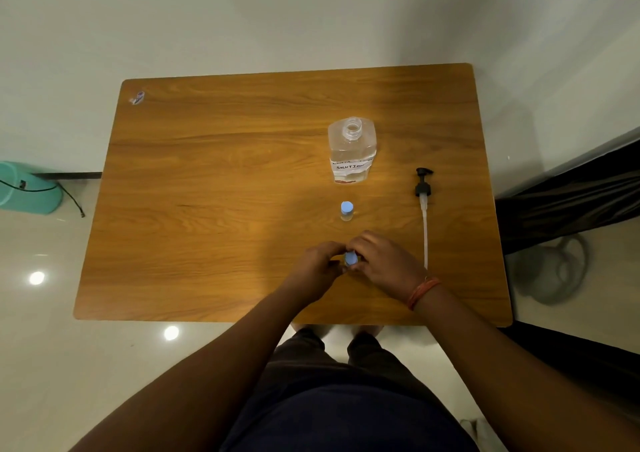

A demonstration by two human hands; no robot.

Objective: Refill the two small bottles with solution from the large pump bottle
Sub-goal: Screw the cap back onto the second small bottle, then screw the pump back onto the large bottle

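Table [214, 191]: wooden top, rounded corners, carrying everything I list below; a small sticker [137, 97] sits at its far left corner.

Large bottle [352, 150]: clear, upright right of centre, neck uncapped, part-filled with clear liquid, a white label reading "SOLUTION" on its near face.

Pump head [424, 183]: black, lying flat to the right of the large bottle and apart from it, its pale dip tube [424, 233] trailing toward me.

My hands: both brought together at the near middle of the table. Left hand [317, 264] curls round the body of one small bottle [350, 259]; right hand [382, 262] pinches at its blue cap. An orange thread band [422, 292] circles the right wrist.

Second small bottle [346, 210]: upright, blue cap on, standing alone between my hands and the large bottle, touching neither.

Off the table: a teal bin [29, 188] on the floor at left.
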